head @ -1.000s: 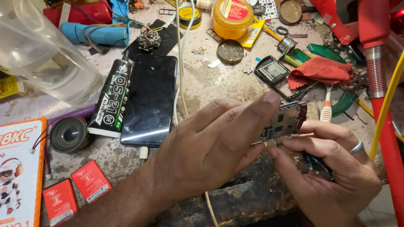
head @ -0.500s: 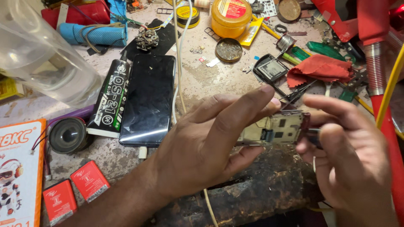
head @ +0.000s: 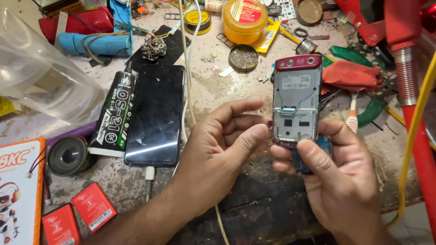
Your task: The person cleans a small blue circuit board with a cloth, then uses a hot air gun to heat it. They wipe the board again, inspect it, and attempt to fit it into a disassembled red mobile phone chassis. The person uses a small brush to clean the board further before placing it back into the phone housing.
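My right hand (head: pixel 338 174) holds a small opened phone (head: pixel 296 99) upright by its lower end, thumb pressed on the bottom of its bare grey inner frame. The phone has a dark red top edge and a blue part behind its base. My left hand (head: pixel 225 145) is just left of it, fingers curled and apart, thumb tip almost touching the phone's lower left edge, holding nothing I can see.
A black smartphone (head: pixel 156 113) lies on the dirty bench beside a black glue tube (head: pixel 113 113). A clear plastic container (head: pixel 41 72), small speaker (head: pixel 68 155), two red batteries (head: pixel 77 215), yellow tin (head: pixel 245 20), red cloth (head: pixel 349 75) and red lamp arm (head: pixel 415 113) surround the hands.
The small phone was lying flat between both hands; now my right hand has raised it upright, and my left hand has drawn back from it to the left.
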